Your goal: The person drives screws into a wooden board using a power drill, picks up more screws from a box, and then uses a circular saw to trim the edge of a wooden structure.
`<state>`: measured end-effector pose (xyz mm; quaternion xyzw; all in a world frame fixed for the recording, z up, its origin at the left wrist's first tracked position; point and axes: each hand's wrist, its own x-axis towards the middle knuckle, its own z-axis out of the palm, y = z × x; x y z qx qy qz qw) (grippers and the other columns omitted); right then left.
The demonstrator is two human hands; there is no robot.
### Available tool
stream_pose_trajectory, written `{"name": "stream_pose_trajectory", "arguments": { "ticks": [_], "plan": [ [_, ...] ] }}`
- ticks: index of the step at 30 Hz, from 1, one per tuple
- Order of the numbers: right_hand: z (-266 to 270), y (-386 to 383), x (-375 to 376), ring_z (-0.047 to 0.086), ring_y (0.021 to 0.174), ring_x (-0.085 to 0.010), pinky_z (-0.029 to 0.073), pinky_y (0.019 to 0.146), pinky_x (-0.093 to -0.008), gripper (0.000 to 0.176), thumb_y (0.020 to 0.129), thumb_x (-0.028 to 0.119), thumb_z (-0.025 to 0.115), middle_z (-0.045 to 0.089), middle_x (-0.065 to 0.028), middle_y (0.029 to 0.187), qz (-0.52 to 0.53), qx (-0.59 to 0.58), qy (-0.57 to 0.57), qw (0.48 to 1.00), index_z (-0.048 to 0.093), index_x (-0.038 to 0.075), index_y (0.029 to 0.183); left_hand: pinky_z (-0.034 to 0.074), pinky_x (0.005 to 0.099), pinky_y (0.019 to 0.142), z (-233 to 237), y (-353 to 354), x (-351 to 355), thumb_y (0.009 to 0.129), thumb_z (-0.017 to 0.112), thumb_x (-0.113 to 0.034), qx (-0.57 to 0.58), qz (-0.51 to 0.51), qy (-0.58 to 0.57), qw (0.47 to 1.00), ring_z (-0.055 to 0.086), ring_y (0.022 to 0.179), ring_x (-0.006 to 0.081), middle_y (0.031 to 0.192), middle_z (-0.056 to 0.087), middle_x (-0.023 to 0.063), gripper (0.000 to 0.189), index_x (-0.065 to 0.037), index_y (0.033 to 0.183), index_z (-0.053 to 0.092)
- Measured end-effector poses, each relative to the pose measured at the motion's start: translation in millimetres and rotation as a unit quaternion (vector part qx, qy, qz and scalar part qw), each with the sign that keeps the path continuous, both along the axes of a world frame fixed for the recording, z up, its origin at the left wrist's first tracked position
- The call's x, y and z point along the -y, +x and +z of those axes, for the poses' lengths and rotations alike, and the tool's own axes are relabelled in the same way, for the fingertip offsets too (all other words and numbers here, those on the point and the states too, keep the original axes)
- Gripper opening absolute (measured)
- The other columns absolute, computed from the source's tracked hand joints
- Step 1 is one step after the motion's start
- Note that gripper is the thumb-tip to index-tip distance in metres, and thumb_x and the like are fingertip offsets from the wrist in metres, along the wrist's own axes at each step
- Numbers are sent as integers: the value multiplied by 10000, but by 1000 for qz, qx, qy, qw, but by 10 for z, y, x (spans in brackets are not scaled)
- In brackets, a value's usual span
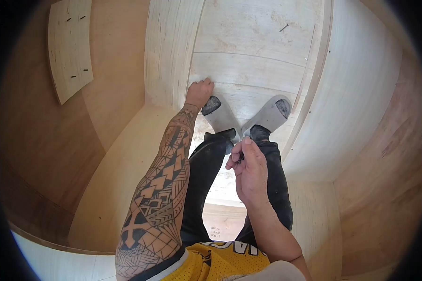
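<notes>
My left hand (200, 92) reaches down to the plywood floor (239, 70), just beside the toe of a grey slipper (219, 114). Its fingers are curled at the foot of the left-hand panel (169, 51), and whatever they pinch is hidden. Nearer to my body, my right hand (251, 173) hovers above my legs with the fingers folded in. Small dark screws (241, 158) show between those fingers, partly covered. On the floor farther ahead lies a loose dark screw (283, 28).
A loose plywood piece (70, 51) with several dark screws standing in it is at the upper left. Tall plywood walls close in on the left and right (356, 89). A thin wooden strip (309, 100) runs along the right floor edge. Sawdust-like marks dot the floor.
</notes>
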<state>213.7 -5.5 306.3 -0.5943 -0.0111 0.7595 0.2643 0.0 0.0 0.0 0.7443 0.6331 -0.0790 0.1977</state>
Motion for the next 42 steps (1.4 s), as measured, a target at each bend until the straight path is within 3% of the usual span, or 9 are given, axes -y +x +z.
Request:
{"name": "stream_pose_trajectory", "arguments": {
  "ticks": [6, 10, 16, 23, 26, 31, 33, 39, 42],
  "plan": [
    [308, -76, 164, 568, 713, -134, 512, 692, -318, 384, 1129, 398, 583, 559, -8, 810, -17, -8, -59, 998, 641, 67, 945, 605, 466, 783, 269, 33, 534, 924, 667, -169, -63, 95, -114, 987, 755, 910, 293, 984, 683, 86, 76, -99, 939, 694],
    [140, 0, 152, 574, 700, -142, 522, 674, -331, 330, 1136, 328, 559, 566, -25, 812, -90, 73, -6, 993, 625, 57, 959, 587, 536, 831, 496, 574, 575, 962, 683, -278, 139, 481, -33, 865, 741, 903, 431, 1001, 768, 199, 259, -43, 1032, 764],
    [-533, 404, 454, 547, 685, -129, 512, 640, -306, 276, 1115, 320, 555, 535, 0, 789, -221, 305, 152, 914, 608, 70, 1012, 580, 452, 804, 1720, 1728, 396, 954, 761, -287, 405, 592, -12, 697, 755, 885, 352, 930, 773, 188, 278, -23, 1038, 771],
    [423, 338, 360, 572, 720, -197, 536, 767, -333, 405, 1122, 464, 543, 559, -19, 803, -296, 55, 154, 941, 634, 85, 1013, 587, 437, 866, 3877, 1381, 650, 970, 735, -257, 505, 377, -3, 777, 756, 933, 348, 985, 769, 214, 297, 6, 1107, 754],
    [1081, -28, 328, 566, 711, -223, 538, 776, -326, 424, 1129, 476, 527, 561, -27, 810, -184, -3, 157, 970, 631, 103, 958, 594, 453, 930, 4708, 1048, 733, 998, 687, -200, 495, 276, 30, 824, 762, 999, 368, 1042, 773, 227, 298, -6, 1216, 749],
    [2201, 90, -722, 479, 592, -155, 445, 584, -331, 426, 1121, 504, 542, 484, 14, 687, -190, -55, 101, 975, 572, 142, 897, 602, 428, 899, 5998, 1003, -385, 1017, 675, -178, 427, 286, 134, 847, 770, 954, 340, 1049, 790, 209, 285, 12, 1217, 747],
    [3095, 38, -838, 439, 559, -132, 396, 534, -328, 427, 1117, 491, 553, 426, 46, 639, -199, -42, 134, 970, 540, 142, 871, 598, 354, 874, 6668, 806, -525, 1046, 681, -202, 454, 235, 45, 858, 757, 951, 215, 1062, 801, 161, 320, 31, 1259, 732],
    [4931, 550, -849, 551, 681, -175, 485, 652, -329, 112, 1030, 169, 541, 562, -29, 808, -163, -90, 349, 919, 592, 72, 1056, 576, 287, 868, 8060, 921, -1039, 1057, 712, -235, 561, 126, 49, 817, 721, 941, 129, 1014, 780, 76, 344, 30, 1275, 726],
    [5544, 979, -796, 648, 810, -228, 564, 794, -385, 228, 947, 6, 536, 624, -77, 932, -218, -78, 424, 875, 593, 31, 1167, 579, 312, 893, 8986, 1371, -1368, 1030, 739, -253, 631, 40, 69, 772, 744, 1003, 156, 1071, 795, 119, 330, 11, 1228, 741]
  ]
}}
